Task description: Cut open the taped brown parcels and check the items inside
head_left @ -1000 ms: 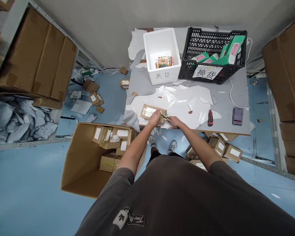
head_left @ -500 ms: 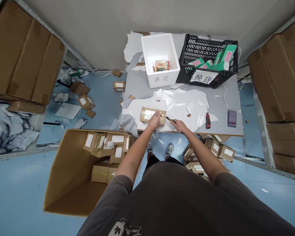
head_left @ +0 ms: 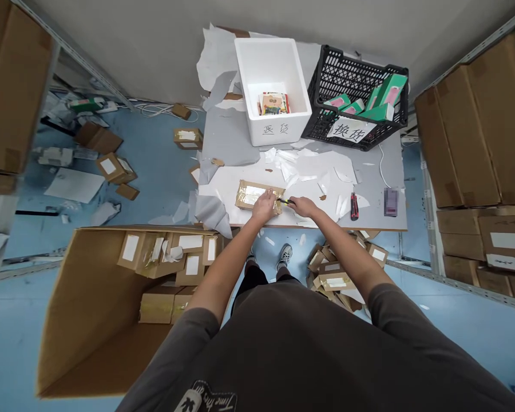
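Observation:
A small taped cardboard box (head_left: 245, 197) with a white label lies flat near the front edge of the table. Over its right part, my left hand (head_left: 264, 206) grips it from above. My right hand (head_left: 302, 206) is closed round a yellow-and-black utility knife (head_left: 288, 201). The knife's front end is at the box's right end, close to my left fingers; whether the blade is in the tape is too small to tell. Torn white paper (head_left: 257, 171) lies under and around the box.
Behind stand a white foam bin (head_left: 278, 129) and a black crate (head_left: 358, 140) with green boxes. A red-and-black tool (head_left: 354, 207) and a phone-like item (head_left: 391, 202) lie rightward. A big open carton (head_left: 90, 274) of boxes stands front left; more boxes (head_left: 335, 280) are under the table.
My right hand has brought the utility knife left, up to the right end of the box. My left hand stays on the box. The whole view has shifted a little.

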`<state>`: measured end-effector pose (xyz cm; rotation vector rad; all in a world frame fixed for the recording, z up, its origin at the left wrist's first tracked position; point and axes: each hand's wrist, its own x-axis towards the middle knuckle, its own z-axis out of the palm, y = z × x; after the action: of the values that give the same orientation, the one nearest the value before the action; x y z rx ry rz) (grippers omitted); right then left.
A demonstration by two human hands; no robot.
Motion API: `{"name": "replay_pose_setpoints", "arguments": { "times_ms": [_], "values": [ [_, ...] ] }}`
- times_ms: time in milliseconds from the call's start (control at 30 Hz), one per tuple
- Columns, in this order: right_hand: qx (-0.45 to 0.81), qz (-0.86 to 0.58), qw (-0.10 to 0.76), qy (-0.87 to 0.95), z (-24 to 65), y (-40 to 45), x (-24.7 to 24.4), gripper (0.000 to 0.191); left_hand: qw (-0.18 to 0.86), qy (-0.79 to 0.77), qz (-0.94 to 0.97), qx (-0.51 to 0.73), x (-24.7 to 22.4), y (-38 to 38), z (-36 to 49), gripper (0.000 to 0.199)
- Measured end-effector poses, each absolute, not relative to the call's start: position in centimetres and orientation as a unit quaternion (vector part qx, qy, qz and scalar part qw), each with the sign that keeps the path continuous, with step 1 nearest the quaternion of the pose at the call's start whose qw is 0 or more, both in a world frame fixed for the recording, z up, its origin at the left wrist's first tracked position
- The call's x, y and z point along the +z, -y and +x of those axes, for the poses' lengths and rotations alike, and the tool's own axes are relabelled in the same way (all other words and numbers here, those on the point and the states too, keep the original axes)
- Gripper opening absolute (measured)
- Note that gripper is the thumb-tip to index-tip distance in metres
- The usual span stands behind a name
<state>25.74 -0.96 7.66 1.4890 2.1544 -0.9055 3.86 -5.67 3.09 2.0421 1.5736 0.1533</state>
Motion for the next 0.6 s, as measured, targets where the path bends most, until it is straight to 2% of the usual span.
{"name": "replay_pose_setpoints", "arguments": {
  "times_ms": [100,233,433,600],
  "values": [
    [-0.339,0.52,0.182,-0.763,25.7,0.5,7.3,0.031,0.268,-0.582,0.765,0.062,2.8,5.8,3.7,0.079],
    [-0.442,0.516,0.163,-0.715,26.5,0.2,7.1,0.035,0.266,-0.585,0.765,0.045,2.7,5.7,3.8,0.083],
    [-0.574,0.535,0.119,-0.608,26.2,1.0,7.0,0.035,0.281,-0.581,0.763,0.025,2.7,5.3,3.8,0.1],
    [-0.595,0.535,0.117,-0.588,26.5,1.4,7.0,0.035,0.278,-0.574,0.77,0.012,2.7,5.1,3.8,0.105]
  ]
}}
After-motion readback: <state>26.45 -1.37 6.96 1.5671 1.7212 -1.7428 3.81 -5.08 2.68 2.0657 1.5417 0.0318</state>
